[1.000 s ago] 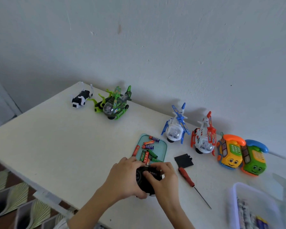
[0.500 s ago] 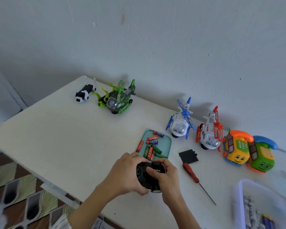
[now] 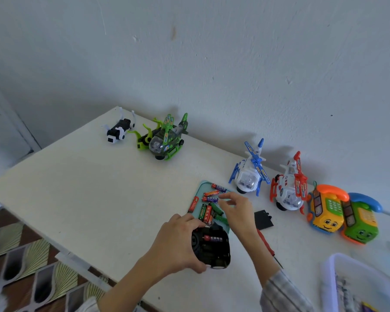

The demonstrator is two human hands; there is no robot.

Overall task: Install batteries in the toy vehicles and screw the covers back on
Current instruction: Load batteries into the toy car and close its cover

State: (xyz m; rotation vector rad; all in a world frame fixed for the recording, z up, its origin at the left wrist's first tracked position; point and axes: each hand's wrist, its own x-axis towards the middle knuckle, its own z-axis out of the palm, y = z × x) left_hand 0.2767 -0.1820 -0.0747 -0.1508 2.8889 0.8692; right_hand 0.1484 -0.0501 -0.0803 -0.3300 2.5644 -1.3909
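Head view, near to far. My left hand [image 3: 178,242] grips the black toy vehicle [image 3: 212,246] at 6 o'clock near the table's [image 3: 81,199] front edge, fingers curled round its left side, thumb underneath. Vehicle is belly-up, battery bay exposed, one red-labelled battery [image 3: 213,238] seated in it. At 5 o'clock a translucent plastic bin [image 3: 356,284] sits at the corner; contents too blurred to tell.

My right hand [image 3: 236,210] hovers just beyond the vehicle over the teal tray [image 3: 199,188], fingers loosely spread, holding nothing. Tray carries loose batteries [image 3: 208,212], red/blue and green ones, some spilling over its left rim. At 3 o'clock of that hand: red-handled screwdriver [image 3: 267,244] flat on the table, partly under my forearm, and the black battery cover [image 3: 263,220] just beyond it.

Farther at 1–2 o'clock, along the wall: blue helicopter [image 3: 249,174], red helicopter [image 3: 288,188], orange phone car [image 3: 324,210], green phone car [image 3: 361,224], the last two touching. Far at 11 o'clock: green helicopter [image 3: 164,139] and a small black-and-white toy [image 3: 119,131], close together.
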